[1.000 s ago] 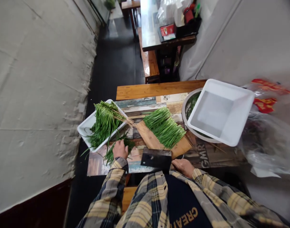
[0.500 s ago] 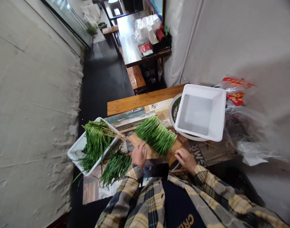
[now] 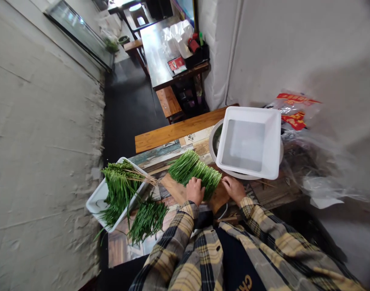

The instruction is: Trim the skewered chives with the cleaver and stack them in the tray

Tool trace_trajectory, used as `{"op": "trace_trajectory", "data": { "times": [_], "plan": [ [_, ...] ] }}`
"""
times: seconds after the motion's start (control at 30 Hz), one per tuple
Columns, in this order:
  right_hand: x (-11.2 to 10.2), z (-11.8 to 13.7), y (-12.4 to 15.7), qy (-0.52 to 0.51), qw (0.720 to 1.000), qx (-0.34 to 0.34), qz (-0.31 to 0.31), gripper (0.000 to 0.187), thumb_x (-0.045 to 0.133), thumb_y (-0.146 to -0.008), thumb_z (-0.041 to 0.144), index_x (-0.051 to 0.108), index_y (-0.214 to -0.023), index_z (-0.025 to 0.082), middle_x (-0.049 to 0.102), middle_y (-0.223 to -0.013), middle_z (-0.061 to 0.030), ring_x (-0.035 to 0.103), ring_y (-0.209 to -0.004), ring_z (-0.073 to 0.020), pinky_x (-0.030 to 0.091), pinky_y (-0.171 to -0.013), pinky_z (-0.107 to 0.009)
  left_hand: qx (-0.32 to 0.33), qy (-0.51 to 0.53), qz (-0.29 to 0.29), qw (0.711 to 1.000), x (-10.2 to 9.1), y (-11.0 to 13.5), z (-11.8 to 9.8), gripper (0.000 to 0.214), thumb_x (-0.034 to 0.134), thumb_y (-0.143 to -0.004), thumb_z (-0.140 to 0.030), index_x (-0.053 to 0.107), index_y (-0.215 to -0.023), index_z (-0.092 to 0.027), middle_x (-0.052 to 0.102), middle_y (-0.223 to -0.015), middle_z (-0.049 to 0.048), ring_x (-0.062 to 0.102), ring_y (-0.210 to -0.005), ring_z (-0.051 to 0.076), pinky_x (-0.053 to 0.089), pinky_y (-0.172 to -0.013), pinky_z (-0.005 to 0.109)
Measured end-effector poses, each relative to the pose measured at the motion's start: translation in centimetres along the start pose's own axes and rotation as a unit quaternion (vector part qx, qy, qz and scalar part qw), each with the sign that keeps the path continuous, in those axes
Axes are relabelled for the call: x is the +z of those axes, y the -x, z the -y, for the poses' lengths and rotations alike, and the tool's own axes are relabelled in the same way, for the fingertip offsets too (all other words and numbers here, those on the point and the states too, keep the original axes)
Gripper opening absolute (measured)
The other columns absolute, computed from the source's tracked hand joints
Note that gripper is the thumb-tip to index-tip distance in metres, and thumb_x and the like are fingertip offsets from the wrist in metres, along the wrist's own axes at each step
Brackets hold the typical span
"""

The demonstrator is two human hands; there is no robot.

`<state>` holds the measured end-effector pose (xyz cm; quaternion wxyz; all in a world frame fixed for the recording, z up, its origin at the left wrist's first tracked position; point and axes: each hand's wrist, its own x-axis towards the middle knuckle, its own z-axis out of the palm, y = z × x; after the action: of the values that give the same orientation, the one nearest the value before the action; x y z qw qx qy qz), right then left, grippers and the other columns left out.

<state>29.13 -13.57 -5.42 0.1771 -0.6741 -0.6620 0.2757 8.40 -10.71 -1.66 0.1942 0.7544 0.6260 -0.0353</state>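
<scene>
A neat row of skewered green chives (image 3: 192, 169) lies on a wooden cutting board (image 3: 175, 190). My left hand (image 3: 194, 190) rests on the near edge of that row, fingers curled over the greens. My right hand (image 3: 233, 188) sits at the board's right end, beside the row, fingers bent; whether it grips anything is hidden. A loose bunch of chives (image 3: 147, 218) lies on the table to the left. A white tray (image 3: 97, 200) holds more chives on skewers (image 3: 118, 188).
A white square tub (image 3: 248, 143) sits in a metal bowl (image 3: 213, 141) at the back right. Plastic bags (image 3: 318, 169) crowd the right side. A wooden bench (image 3: 173, 131) runs behind the table. A wall stands close on the left.
My left hand left the loose chive bunch and moved right onto the row on the board. My right hand moved forward to the board's right end. The cleaver is now hidden.
</scene>
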Motion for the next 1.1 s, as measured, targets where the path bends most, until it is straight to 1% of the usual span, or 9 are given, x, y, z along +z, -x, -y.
{"op": "trace_trajectory", "data": {
  "times": [0.13,0.27,0.33,0.4,0.53,0.7,0.87,0.97,1.1],
  "plan": [
    [-1.9,1.9,1.8,-0.101,0.994,-0.049,-0.006,0.021,0.038,-0.092,0.028,0.058,-0.089,0.019,0.061,-0.088,-0.0049,0.057,-0.086,-0.0154,0.043,-0.08,-0.026,0.014,0.109,-0.018,0.994,0.0,0.8,0.7,0.035,0.063,-0.068,-0.019,0.053,-0.101,-0.019,0.053,-0.108,0.0076,0.05,-0.103,0.022,0.043,-0.089,0.038],
    [-4.5,5.1,4.9,-0.174,0.973,-0.136,0.063,0.022,0.036,-0.093,0.027,0.058,-0.091,0.022,0.06,-0.087,-0.0044,0.057,-0.083,-0.0144,0.044,-0.076,-0.025,0.088,0.218,0.002,0.972,-1.4,2.9,2.2,0.066,0.063,-0.061,-0.01,0.045,-0.125,-0.02,0.047,-0.13,0.0104,0.042,-0.122,0.023,0.037,-0.102,0.04],
    [-5.5,6.5,6.1,-0.198,0.963,-0.157,0.092,0.022,0.036,-0.093,0.026,0.058,-0.091,0.022,0.059,-0.086,-0.0037,0.056,-0.081,-0.0134,0.044,-0.073,-0.024,0.122,0.252,0.053,0.959,-2.3,4.2,2.9,0.059,0.063,-0.064,-0.012,0.052,-0.121,-0.023,0.046,-0.135,0.0086,0.04,-0.126,0.024,0.033,-0.106,0.042],
    [-5.9,7.4,6.5,-0.218,0.957,-0.163,0.098,0.022,0.036,-0.093,0.026,0.058,-0.089,0.022,0.059,-0.084,-0.0033,0.056,-0.08,-0.0129,0.044,-0.072,-0.023,0.129,0.295,0.102,0.941,-3.3,5.5,3.4,0.038,0.062,-0.069,-0.016,0.063,-0.106,-0.023,0.055,-0.128,0.0066,0.046,-0.122,0.024,0.033,-0.106,0.043],
    [-5.0,8.0,4.8,-0.236,0.961,-0.136,0.056,0.019,0.041,-0.091,0.027,0.058,-0.086,0.021,0.059,-0.081,-0.0028,0.056,-0.077,-0.0133,0.045,-0.072,-0.025,0.066,0.39,0.141,0.907,-4.9,6.6,4.1,0.024,0.055,-0.078,-0.022,0.067,-0.098,-0.018,0.069,-0.097,0.0051,0.061,-0.098,0.022,0.046,-0.092,0.038],
    [-2.4,7.0,0.7,-0.202,0.973,-0.115,-0.002,0.015,0.046,-0.089,0.025,0.06,-0.087,0.021,0.062,-0.083,-0.0036,0.058,-0.081,-0.0156,0.046,-0.075,-0.028,0.009,0.387,0.07,0.919,-4.7,3.5,5.7,0.026,0.055,-0.076,-0.023,0.065,-0.098,-0.013,0.068,-0.088,0.003,0.06,-0.086,0.019,0.048,-0.081,0.031],
    [-0.4,4.9,-1.9,-0.046,0.997,-0.046,0.03,0.018,0.046,-0.089,0.026,0.058,-0.101,0.02,0.062,-0.094,-0.0053,0.059,-0.087,-0.0161,0.045,-0.077,-0.027,0.007,0.359,0.074,0.93,-2.1,-1.5,6.6,0.02,0.056,-0.074,-0.024,0.064,-0.089,-0.014,0.065,-0.079,-0.001,0.058,-0.08,0.015,0.048,-0.078,0.028],
    [0.2,4.4,-2.7,0.051,0.997,0.009,0.052,0.018,0.046,-0.09,0.029,0.057,-0.101,0.02,0.063,-0.097,-0.0046,0.06,-0.087,-0.0154,0.043,-0.072,-0.024,-0.009,0.283,0.043,0.958,-1.0,-3.2,6.1,0.026,0.055,-0.074,-0.019,0.062,-0.1,-0.016,0.066,-0.091,0.002,0.059,-0.089,0.017,0.046,-0.085,0.031],
    [0.6,4.4,-3.5,0.088,0.993,0.046,0.06,0.015,0.047,-0.089,0.031,0.058,-0.091,0.021,0.064,-0.092,-0.0042,0.06,-0.079,-0.0155,0.038,-0.061,-0.023,-0.04,0.173,0.025,0.984,-0.7,-3.9,5.0,0.048,0.055,-0.077,-0.02,0.049,-0.124,-0.014,0.059,-0.116,0.0124,0.055,-0.109,0.023,0.042,-0.096,0.035]
  ]
}}
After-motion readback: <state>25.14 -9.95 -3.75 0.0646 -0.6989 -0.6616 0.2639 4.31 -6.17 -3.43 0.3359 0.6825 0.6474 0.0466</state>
